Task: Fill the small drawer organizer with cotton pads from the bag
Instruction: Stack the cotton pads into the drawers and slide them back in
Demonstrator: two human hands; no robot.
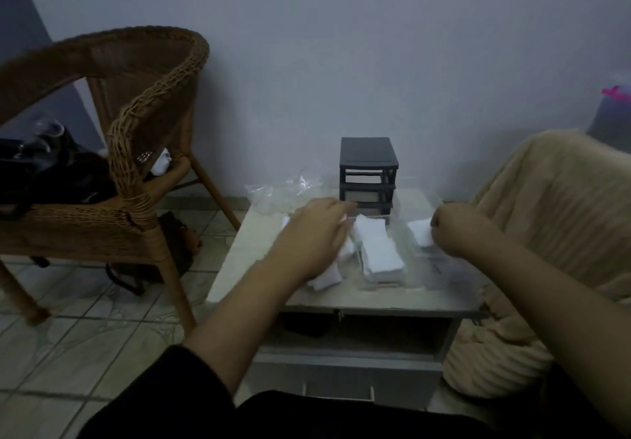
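organizer: dark drawer organizer point(368, 165) stands upright at the back of the bench point(246, 261), against the wall.
clear drawer: clear drawer point(380, 280) lies out on the bench in front of the organizer, likely pulled out for easy loading.
cotton pads: cotton pads point(379, 251) are stacked in the clear drawer; loose pads point(324, 280) lie beside it.
bag: crumpled clear bag point(273, 192) sits at back left, just beside the organizer.
left hand: left hand point(317, 230) is palm-down over the loose pads. Its fingers are hidden, so we cannot tell its grip.
right hand: right hand point(457, 230) has curled fingers pinching a white pad point(420, 232), probably next for the drawer.
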